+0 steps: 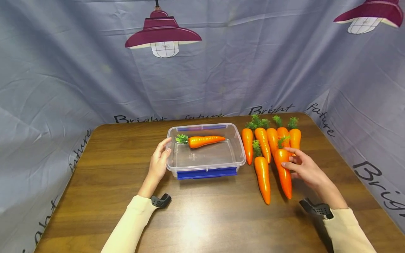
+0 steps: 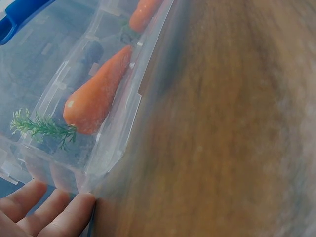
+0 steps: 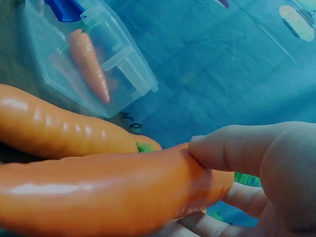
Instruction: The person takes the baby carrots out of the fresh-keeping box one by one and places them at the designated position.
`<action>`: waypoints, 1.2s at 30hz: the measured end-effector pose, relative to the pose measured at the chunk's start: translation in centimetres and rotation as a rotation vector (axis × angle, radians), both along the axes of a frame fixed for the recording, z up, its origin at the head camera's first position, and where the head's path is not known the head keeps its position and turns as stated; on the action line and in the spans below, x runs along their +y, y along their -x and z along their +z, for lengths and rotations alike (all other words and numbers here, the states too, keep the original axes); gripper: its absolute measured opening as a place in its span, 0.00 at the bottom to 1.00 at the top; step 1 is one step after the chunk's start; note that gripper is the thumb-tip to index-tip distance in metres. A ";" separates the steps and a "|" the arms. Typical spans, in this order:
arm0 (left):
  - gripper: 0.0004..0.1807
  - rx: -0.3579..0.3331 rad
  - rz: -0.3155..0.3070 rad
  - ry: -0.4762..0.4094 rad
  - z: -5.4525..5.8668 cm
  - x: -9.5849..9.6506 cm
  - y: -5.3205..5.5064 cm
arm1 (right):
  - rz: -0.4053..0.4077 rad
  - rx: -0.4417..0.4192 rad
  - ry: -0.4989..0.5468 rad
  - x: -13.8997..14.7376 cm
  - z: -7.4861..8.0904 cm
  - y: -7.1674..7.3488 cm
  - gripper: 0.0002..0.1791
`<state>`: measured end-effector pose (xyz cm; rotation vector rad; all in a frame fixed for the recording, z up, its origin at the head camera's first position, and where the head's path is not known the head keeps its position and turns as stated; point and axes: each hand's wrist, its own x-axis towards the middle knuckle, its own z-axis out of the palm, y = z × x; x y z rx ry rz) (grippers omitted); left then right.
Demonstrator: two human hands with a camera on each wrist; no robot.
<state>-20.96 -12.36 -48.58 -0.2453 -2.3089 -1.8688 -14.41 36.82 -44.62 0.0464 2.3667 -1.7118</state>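
My right hand (image 1: 305,170) pinches an orange carrot (image 1: 283,174) near its leafy top, thumb on one side and fingers on the other. Up close in the right wrist view, the thumb presses the thick end of this carrot (image 3: 98,197). My left hand (image 1: 159,161) rests its fingertips against the left wall of a clear plastic container (image 1: 209,164) with blue clips. Inside that container lies one carrot (image 1: 205,141), its green top toward the left hand. In the left wrist view, straight fingers (image 2: 69,215) touch the outside of the wall.
Another carrot (image 1: 262,179) lies left of the gripped one. Behind it, several carrots (image 1: 261,140) lie side by side with their green tops toward the back edge. The wooden table (image 1: 107,175) ends at a grey printed curtain (image 1: 221,77).
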 end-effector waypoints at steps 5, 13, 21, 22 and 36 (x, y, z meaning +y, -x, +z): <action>0.24 -0.002 0.003 0.016 -0.1 -0.1 0.0 | -0.006 0.001 -0.071 -0.3 -0.2 0.2 0.34; 0.24 0.016 0.023 0.032 0.1 0.0 0.1 | -0.006 -0.001 -0.144 -0.4 -0.4 0.1 0.37; 0.24 0.005 0.019 0.022 0.0 -0.1 0.0 | 0.001 -0.054 -0.167 -0.8 -0.6 0.1 0.39; 0.24 0.004 0.020 0.025 0.0 -0.1 -0.1 | 0.003 -0.062 -0.157 -0.9 -0.7 0.1 0.40; 0.24 0.013 0.007 0.036 0.1 -0.1 -0.1 | 0.004 -0.084 -0.112 -0.7 -0.9 0.3 0.39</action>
